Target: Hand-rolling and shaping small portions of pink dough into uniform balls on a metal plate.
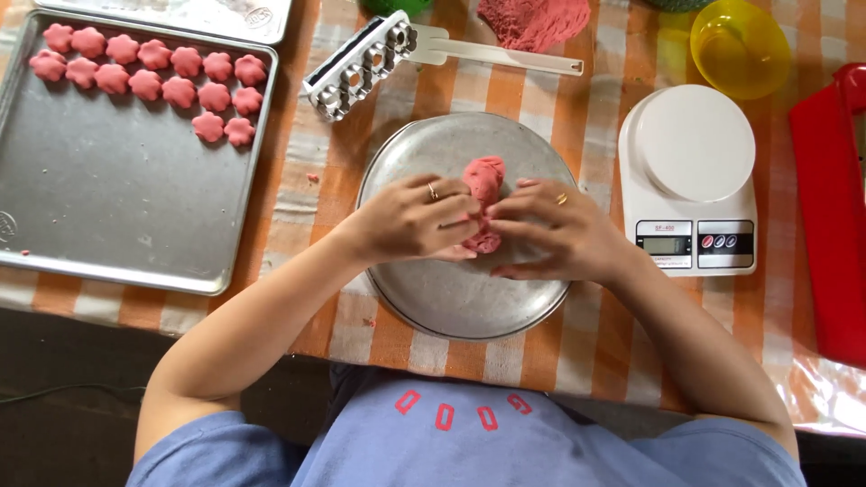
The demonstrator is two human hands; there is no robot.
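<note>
Blue shirt cloth (469, 442) fills the bottom of the view, nearest the camera, and from it both forearms reach forward over the desk (577, 356), which wears an orange-and-white checked cloth. Left hand (417, 219) and right hand (552, 231) meet over a round metal plate (451, 302), and between them sits a lump of pink dough (484, 185). The lump's long axis runs away from the person, roughly straight up the picture, so it lies crosswise to both hands: its far end stands bare above the fingers, its near end is hidden among them. Each hand comes at it from its own side, fingers curled and pinching the near half of the dough, fingertips of the two hands almost touching; neither is clearly nearer than the other. Whether the dough rests on the plate or is lifted just off it, I cannot tell. To the left lies a metal baking tray (117, 207) with flower-shaped pink pieces (153, 77) in rows at its far end. Beyond the plate lies a white roller cutter (361, 65), with more pink dough (534, 22) past it. To the right stand a white kitchen scale (693, 176), a yellow bowl (738, 47) and a red container (828, 225).
</note>
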